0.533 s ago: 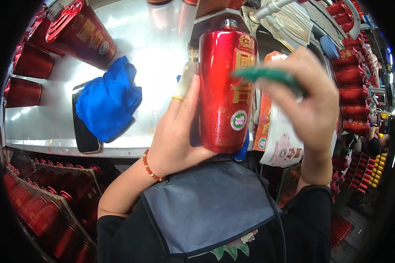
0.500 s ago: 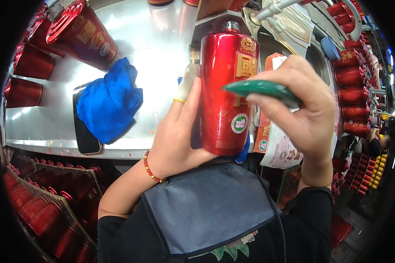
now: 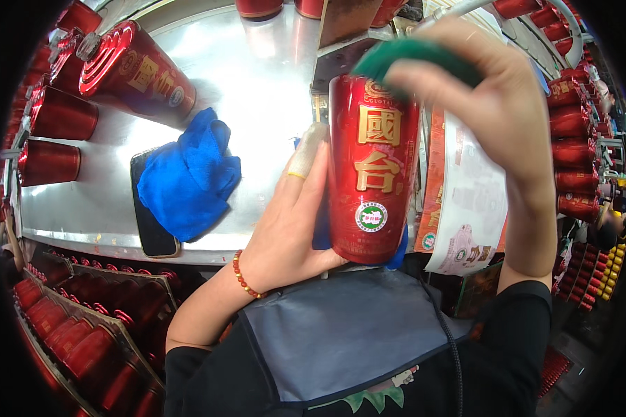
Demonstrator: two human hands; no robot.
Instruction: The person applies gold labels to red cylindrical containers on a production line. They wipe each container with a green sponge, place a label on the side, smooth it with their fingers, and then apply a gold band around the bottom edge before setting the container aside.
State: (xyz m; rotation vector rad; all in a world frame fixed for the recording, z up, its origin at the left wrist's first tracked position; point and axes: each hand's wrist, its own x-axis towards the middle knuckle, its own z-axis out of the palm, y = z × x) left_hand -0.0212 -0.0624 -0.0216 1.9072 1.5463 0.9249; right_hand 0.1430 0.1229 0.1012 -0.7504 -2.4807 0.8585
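Note:
A red bottle [image 3: 342, 160] with raised gold characters and a round green-and-white sticker lies in front of me, its base toward my body. My left hand [image 3: 285, 229] holds it from the left side, thumb under the base; a pale cover with a yellow edge sits on one finger. My right hand [image 3: 497, 104], blurred by motion, pinches a flat dark green piece [image 3: 424, 59] with a curved edge. That piece is over the bottle's shoulder and hides its neck; whether it touches the bottle I cannot tell.
On the metal table [image 3: 257, 76], a blue cloth [image 3: 191, 181] lies over a phone [image 3: 153, 222] at left. Red bottles [image 3: 135, 76] stand behind it. Printed sheets [image 3: 466, 201] lie at right. Below the table's left edge, a divided crate [image 3: 76, 326] holds several red bottles.
My right hand has moved the green piece up from the bottle's middle to its shoulder, uncovering the gold characters. The whole view has shifted slightly. My left hand keeps its hold.

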